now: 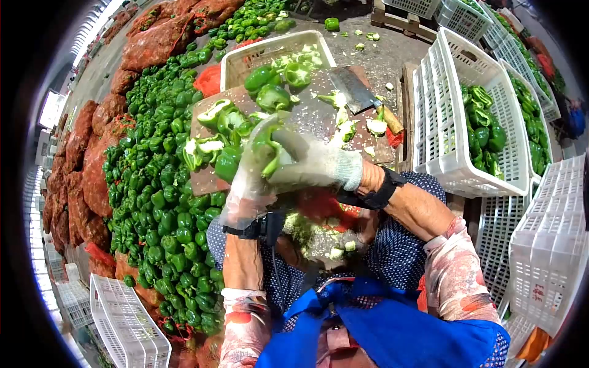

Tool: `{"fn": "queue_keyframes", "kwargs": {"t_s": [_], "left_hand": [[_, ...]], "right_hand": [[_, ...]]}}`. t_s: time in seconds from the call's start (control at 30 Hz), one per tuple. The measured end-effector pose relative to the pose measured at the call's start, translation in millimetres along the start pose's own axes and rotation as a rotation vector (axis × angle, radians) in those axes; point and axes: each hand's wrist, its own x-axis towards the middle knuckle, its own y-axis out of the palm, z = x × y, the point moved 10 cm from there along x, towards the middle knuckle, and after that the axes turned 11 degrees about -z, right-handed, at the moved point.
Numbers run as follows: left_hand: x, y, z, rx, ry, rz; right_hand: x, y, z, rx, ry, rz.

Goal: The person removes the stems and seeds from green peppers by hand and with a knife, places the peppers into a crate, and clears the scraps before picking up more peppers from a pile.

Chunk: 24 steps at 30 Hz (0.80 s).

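Note:
My gloved left hand and my gloved right hand meet above the near side of the cutting board. Between them is a cut green bell pepper, its edge curling down past the fingers. Both hands are closed on it, though motion blurs the fingertips. Cut pepper pieces lie on the board just left of the hands, with more peppers beyond them. A cleaver rests flat at the board's far right, its wooden handle pointing toward me. Pepper cores and seeds are scattered beside it.
A white tub holding pepper scraps stands behind the board. A large pile of green peppers spreads on the left, beside red mesh sacks. White plastic crates, some with cut peppers, stand at right; another crate is lower left.

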Motion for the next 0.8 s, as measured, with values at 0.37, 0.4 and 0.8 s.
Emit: {"fn": "queue_keyframes", "kwargs": {"t_s": [0.37, 0.4, 0.8], "left_hand": [[9, -23, 25, 0.041, -0.091, -0.012], [12, -25, 21, 0.100, -0.045, -0.056], [-6, 3, -3, -0.073, -0.051, -0.013]], "right_hand": [[-11, 1, -9, -0.499, 0.309, 0.264], [-8, -3, -7, -0.533, 0.197, 0.174], [-11, 9, 6, -0.317, -0.285, -0.026]]}}
